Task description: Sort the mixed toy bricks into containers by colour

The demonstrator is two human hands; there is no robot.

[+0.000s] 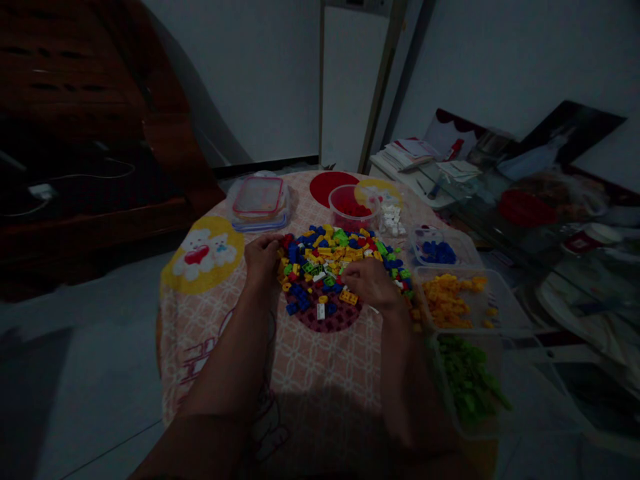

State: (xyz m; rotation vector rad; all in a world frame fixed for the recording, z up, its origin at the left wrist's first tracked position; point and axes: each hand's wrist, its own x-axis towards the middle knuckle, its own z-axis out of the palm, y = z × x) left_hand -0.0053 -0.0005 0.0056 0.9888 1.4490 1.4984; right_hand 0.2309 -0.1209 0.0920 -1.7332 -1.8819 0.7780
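A mixed pile of toy building bricks in yellow, blue, green, red and white lies mid-table. At its left edge is my left hand, fingers curled against the bricks; what they hold, if anything, is hidden. My right hand reaches over the pile's right side with fingertips drawn together, and I cannot make out anything between them. Just below those fingers lies a yellow brick. A white brick sits at the near edge of the pile, beside several blue bricks.
Right of the pile stand clear tubs of blue bricks, yellow bricks and green bricks. Behind are a round tub of red bricks, white bricks and stacked lidded boxes. A cluttered glass table adjoins at right.
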